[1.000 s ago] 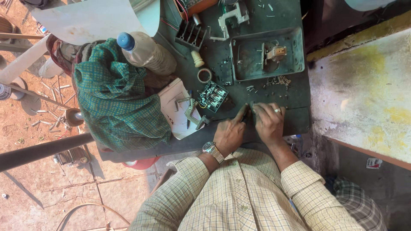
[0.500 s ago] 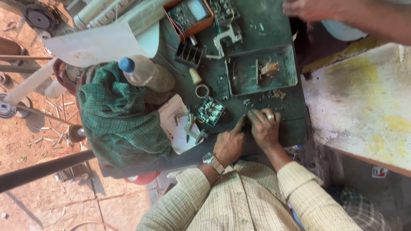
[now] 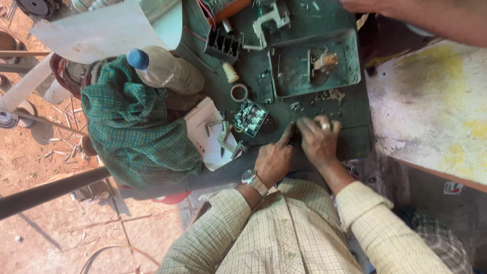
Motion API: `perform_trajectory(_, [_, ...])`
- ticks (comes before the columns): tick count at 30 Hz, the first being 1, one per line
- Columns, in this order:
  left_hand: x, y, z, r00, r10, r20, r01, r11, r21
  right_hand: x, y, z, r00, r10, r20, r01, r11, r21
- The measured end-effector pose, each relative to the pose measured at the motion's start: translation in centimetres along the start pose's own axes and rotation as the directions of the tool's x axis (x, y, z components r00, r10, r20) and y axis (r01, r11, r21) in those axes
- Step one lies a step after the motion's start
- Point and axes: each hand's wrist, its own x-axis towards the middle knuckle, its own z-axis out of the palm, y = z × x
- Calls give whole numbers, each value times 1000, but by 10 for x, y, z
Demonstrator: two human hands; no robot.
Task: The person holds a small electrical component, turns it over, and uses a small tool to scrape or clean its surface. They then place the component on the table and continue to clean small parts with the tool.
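- Two bare hands rest close together on the near part of a dark green worktop (image 3: pixel 355 109), fingertips almost meeting.
- The left hand (image 3: pixel 274 161), with a metal wristwatch (image 3: pixel 253 181) on its wrist, points its forefinger at a spot between the hands; the other fingers are curled under, and whether they pinch anything cannot be told.
- The right hand (image 3: pixel 318 142), a ring on one finger, lies palm down with fingers bent on the worktop; any small part beneath them is hidden.
- A small component block (image 3: pixel 250 117) with wires lies just beside the left forefinger, up and to the left, apart from both hands.
- A shallow green metal tray (image 3: pixel 291 68) sits further off.
- A white folded paper (image 3: pixel 205 133), a green checked cloth (image 3: pixel 134 129) and a blue-capped plastic bottle (image 3: pixel 167 68) lie to the left.
- Another person's forearm (image 3: pixel 421 15) crosses the top right corner.
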Motion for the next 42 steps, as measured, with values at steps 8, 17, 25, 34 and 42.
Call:
perform_trajectory(8, [-1, -1, 6, 1000, 7, 9, -7, 1000, -12, -4, -1, -6, 999, 12, 30, -13, 999, 41])
perform_trajectory(17, [-2, -4, 8, 999, 28, -25, -28, 999, 26, -2, 0, -6, 1000, 4, 21, -6, 998, 56])
perform_trajectory(25, [-2, -5, 13, 1000, -2, 2, 2, 998, 62, -4, 0, -8, 998, 5, 69, -6, 1000, 26])
perform_trajectory(34, [-4, -6, 15, 999, 24, -31, -22, 999, 37, 0, 1, -12, 998, -2, 66, 0, 999, 39])
perform_trajectory(42, [-3, -5, 13, 1000, -12, 11, 11, 1000, 20, 1, 2, -8, 999, -2, 53, -2, 997, 76])
